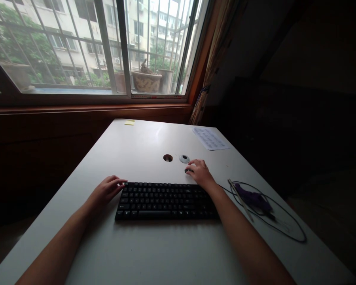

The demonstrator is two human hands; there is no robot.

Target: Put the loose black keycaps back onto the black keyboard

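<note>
A black keyboard [163,201] lies flat across the white desk in front of me. My left hand [108,187] is at its far left corner, thumb and fingertips closed together against the edge. Beyond the keyboard's far right side, my right hand [200,173] pinches a small dark object [187,171] just above or on the desk. Most of that object is hidden by the fingers, so its kind cannot be made out. My right forearm covers the right end of the keyboard. Just past the right fingers sits a round white cable-hole cover [182,159].
An uncovered round hole [167,158] opens in the desk [142,146]. At right lie a looped black cable [296,240], a thin stick [240,200] and a purple cloth-like item [253,198]. Printed papers [211,138] and yellow sticky notes [129,122] lie farther back, before a barred window.
</note>
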